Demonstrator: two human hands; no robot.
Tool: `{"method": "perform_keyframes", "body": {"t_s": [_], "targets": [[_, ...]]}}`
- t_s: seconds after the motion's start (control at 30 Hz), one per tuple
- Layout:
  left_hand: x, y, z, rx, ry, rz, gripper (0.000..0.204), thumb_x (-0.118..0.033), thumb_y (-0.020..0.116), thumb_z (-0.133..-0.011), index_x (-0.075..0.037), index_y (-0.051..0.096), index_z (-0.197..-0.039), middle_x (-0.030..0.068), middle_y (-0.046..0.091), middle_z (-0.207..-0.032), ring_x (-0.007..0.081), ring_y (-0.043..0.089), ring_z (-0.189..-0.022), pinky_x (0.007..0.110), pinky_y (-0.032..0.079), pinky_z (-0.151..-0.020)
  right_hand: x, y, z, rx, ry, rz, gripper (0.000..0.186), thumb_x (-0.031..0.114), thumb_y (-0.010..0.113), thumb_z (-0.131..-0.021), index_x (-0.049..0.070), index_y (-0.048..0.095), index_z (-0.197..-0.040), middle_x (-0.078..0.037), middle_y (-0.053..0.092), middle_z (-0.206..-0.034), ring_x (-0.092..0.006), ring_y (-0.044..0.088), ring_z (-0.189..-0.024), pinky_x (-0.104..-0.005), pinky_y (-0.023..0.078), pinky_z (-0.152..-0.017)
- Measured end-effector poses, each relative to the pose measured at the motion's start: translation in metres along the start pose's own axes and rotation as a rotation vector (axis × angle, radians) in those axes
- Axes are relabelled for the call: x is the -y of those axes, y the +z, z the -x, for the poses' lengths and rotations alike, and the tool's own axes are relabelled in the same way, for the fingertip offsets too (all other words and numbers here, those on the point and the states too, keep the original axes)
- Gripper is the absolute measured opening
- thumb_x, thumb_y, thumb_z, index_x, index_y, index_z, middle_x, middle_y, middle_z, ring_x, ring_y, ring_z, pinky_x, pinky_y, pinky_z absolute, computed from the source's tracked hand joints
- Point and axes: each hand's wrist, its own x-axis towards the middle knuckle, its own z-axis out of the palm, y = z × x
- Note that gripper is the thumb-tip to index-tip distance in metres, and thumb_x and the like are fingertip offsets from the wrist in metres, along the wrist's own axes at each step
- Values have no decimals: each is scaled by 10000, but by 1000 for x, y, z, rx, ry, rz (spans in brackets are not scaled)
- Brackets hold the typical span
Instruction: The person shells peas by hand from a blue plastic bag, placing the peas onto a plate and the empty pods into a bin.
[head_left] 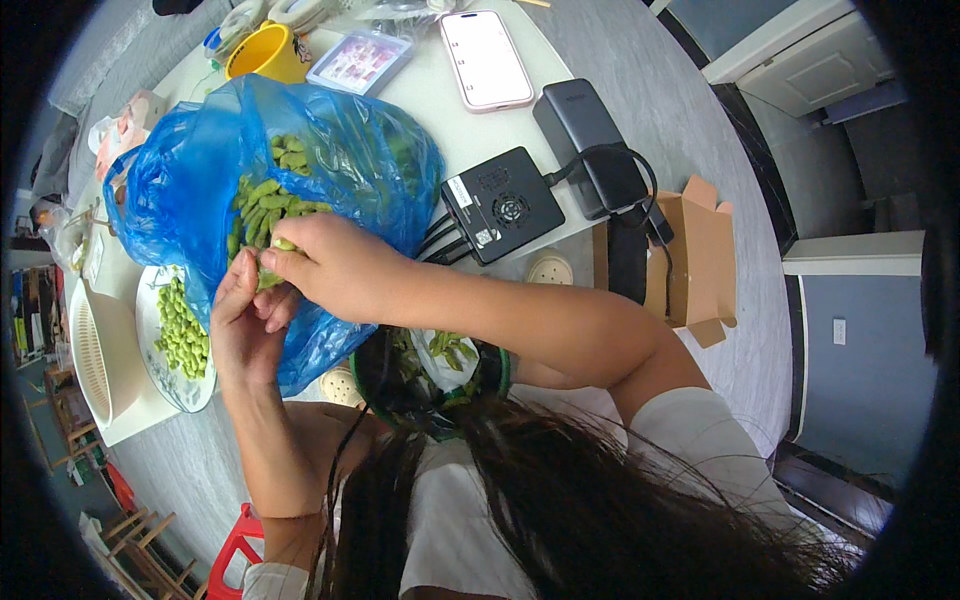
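Note:
A crumpled blue plastic bag lies open on the table, with many green bean pods inside. My left hand and my right hand meet in front of it, fingers pinched round one green pod, partly hidden by my fingers. At their left a white patterned plate holds several shelled green beans. Below the table edge, near my lap, a dark lined bin contains several pods or husks.
A white strainer, yellow container, plastic box, phone, black device and dark block with cables share the table. A cardboard box stands to the right, a red stool lower left.

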Motion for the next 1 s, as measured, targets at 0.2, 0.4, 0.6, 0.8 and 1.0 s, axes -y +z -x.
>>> {"method": "perform_keyframes", "body": {"t_s": [0.2,0.4,0.6,0.8,1.0], "targets": [[-2,1,0,-63,141,-167,111,-168,494,-881,-61,495,-853,-31,395,-592,34,312,-480,179,232,-401,-4,-2,-1,1,122,-213,157,140,564,-818,-10,549,-772,-55,541,-617,-93,491,-553,-255,379,-479],[-6,-3,1,-50,216,-233,100,-158,503,-875,-78,492,-817,-42,388,-608,29,293,-492,176,231,-412,6,-13,1,62,197,-298,121,95,549,-810,-14,583,-850,-38,549,-621,-64,467,-503,-222,365,-440],[-14,0,9,-50,313,-364,128,-179,561,-834,-81,485,-801,-45,392,-644,40,313,-500,183,237,-420,15,-19,2,30,294,-348,159,44,513,-791,-7,601,-913,-47,549,-625,-75,473,-469,-221,365,-392],[-29,4,27,752,117,-870,325,-201,772,-622,-5,596,-812,70,566,-710,113,496,-573,233,351,-448,8,-19,2,-7,259,-404,182,28,470,-790,-10,598,-914,-66,557,-682,-95,502,-504,-230,388,-388],[-30,22,34,612,-191,-932,307,-173,759,-639,0,635,-859,107,618,-783,133,579,-663,220,430,-513,3,-16,2,7,242,-394,179,7,430,-794,-44,574,-887,-87,558,-752,-118,534,-573,-234,415,-403]]}}
